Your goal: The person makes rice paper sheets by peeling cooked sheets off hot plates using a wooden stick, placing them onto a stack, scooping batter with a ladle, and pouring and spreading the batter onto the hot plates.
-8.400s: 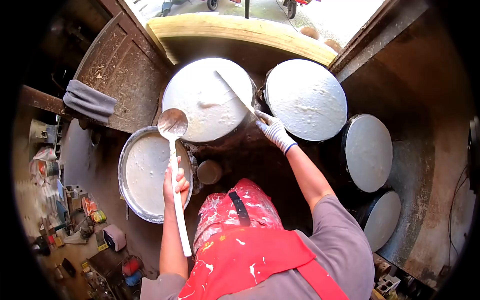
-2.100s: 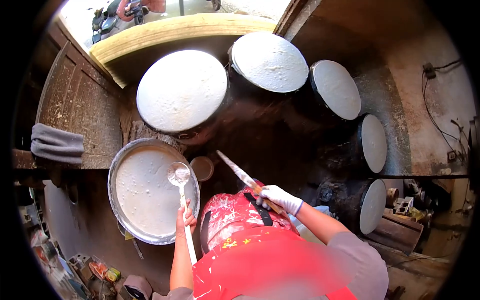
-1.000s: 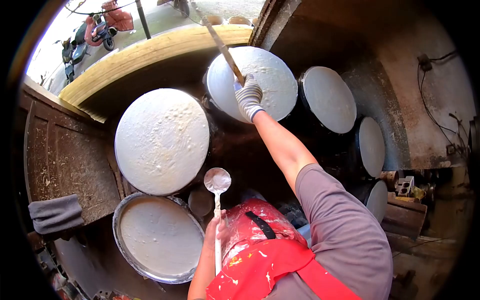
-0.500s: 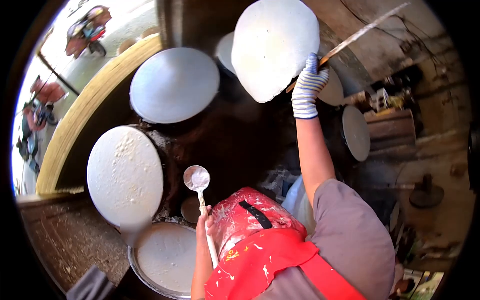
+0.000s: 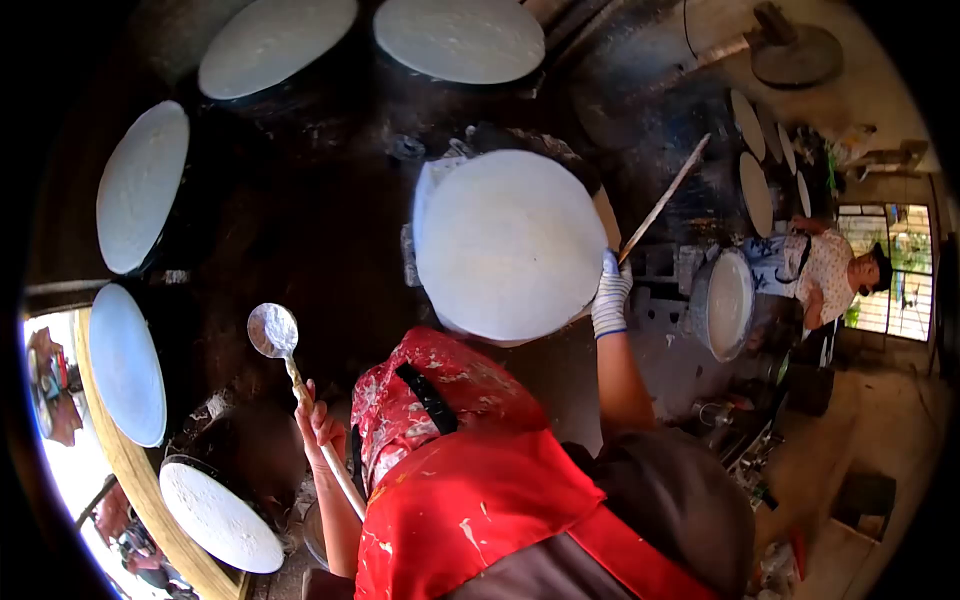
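My left hand (image 5: 320, 428) is closed around the pale handle of a ladle (image 5: 272, 330), whose round bowl is coated with white batter. My right hand (image 5: 610, 298), in a striped knit glove, grips a thin wooden stick (image 5: 665, 198) at the right edge of a large round white sheet (image 5: 508, 245). That sheet lies spread out in front of me, over a pale layer that shows at its left edge. Whether the stick's near end runs under the sheet is hidden.
Round white-topped pans (image 5: 143, 187) stand in an arc ahead and to the left, beside a curved yellow ledge (image 5: 125, 440). At right are a large basin (image 5: 730, 305) of white liquid and a person (image 5: 830, 270). A red, batter-splashed apron (image 5: 470, 510) covers my front.
My view has turned to the right. The white sheet, earlier hanging beside the stick above the pans, now lies spread in front of me. The ladle stays in my left hand.
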Motion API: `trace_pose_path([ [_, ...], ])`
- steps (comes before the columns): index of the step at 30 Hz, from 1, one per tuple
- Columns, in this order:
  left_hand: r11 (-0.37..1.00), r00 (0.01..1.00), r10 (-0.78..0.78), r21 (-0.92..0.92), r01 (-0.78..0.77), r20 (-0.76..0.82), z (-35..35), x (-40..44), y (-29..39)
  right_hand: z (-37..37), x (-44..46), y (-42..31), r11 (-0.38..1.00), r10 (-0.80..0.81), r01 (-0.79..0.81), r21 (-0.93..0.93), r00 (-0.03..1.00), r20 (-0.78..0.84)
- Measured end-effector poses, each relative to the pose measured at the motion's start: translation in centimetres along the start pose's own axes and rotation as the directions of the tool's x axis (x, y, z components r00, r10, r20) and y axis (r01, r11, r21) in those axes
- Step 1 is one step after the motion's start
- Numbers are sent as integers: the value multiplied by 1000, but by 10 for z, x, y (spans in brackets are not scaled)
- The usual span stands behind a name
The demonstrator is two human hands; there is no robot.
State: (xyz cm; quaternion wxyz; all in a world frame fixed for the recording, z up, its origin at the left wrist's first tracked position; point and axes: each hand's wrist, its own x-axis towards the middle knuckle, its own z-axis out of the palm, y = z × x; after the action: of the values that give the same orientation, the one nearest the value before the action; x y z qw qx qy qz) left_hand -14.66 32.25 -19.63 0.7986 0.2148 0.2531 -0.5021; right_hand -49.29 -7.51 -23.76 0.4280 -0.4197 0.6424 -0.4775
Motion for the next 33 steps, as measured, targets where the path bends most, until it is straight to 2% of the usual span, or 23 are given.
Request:
trace_pose_path([
  [1,1000,1000,-18,-23,18,4,6,6,-3,-16,6,27,999,-33,32,-15,997,-73],
  [3,999,999,-41,-8,42,25,16,17,-16,-44,20,66,936,230,-256,-243,965,-130],
  [4,998,999,-42,-44,41,-25,37,22,-33,-45,44,77,916,293,-312,-250,950,-110],
  [5,998,999,-52,-31,53,14,35,25,-35,-52,42,97,924,319,-335,-185,941,-110],
  [10,999,999,-29,28,28,41,59,23,-48,-45,50,99,939,280,-290,-183,957,-80],
  [11,1000,1000,-11,-4,11,-6,63,26,-57,-42,70,105,916,292,-278,-288,956,5],
  [13,1000,1000,-7,16,7,-3,66,29,-60,-53,87,110,912,276,-232,-339,957,86],
  [14,1000,1000,-3,31,3,-13,60,22,-53,-55,78,104,781,-38,57,-622,998,44],
  [15,1000,1000,19,19,-18,-14,56,18,-51,-51,76,93,484,-353,286,-827,929,114],
  [17,997,997,72,29,-71,-31,43,10,-47,-30,66,54,603,-215,174,-778,975,51],
  [18,996,996,84,-15,-85,-32,33,4,-47,-3,64,37,601,-224,251,-759,964,142],
  [19,993,994,102,-48,-103,-26,16,-6,-40,20,42,20,711,-121,255,-655,962,243],
  [20,991,993,112,-64,-114,-32,2,-17,-34,53,14,3,835,47,133,-533,949,311],
  [21,987,990,135,-79,-137,-35,-12,-31,-27,84,-21,-6,908,212,-24,-419,888,408],
  [23,970,958,229,-48,-240,-175,-36,-67,-25,124,-89,-21,941,308,-86,-328,622,720],
  [25,963,962,262,84,-255,-75,-78,-112,-25,137,-162,-55,930,261,187,-315,268,928],
  [26,956,949,288,93,-277,-128,-106,-135,-34,135,-190,-71,906,292,294,-304,86,953],
  [27,952,923,306,77,-296,-233,-118,-158,-47,133,-217,-87,871,335,410,-270,-93,938],
  [28,922,874,387,153,-357,-294,-133,-185,-62,127,-243,-108,826,463,463,-323,-227,857],
  [29,888,817,458,231,-399,-351,-149,-204,-79,122,-269,-126,747,575,577,-330,-313,756],
  [30,852,742,523,298,-431,-420,-174,-215,-91,119,-295,-138,686,550,721,-91,-433,715],
  [31,841,726,542,262,-474,-423,-185,-223,-102,116,-320,-149,595,537,786,168,-544,644],
  [33,756,326,645,517,-401,-691,-204,-232,-130,125,-370,-139,447,556,717,535,-692,461],
])
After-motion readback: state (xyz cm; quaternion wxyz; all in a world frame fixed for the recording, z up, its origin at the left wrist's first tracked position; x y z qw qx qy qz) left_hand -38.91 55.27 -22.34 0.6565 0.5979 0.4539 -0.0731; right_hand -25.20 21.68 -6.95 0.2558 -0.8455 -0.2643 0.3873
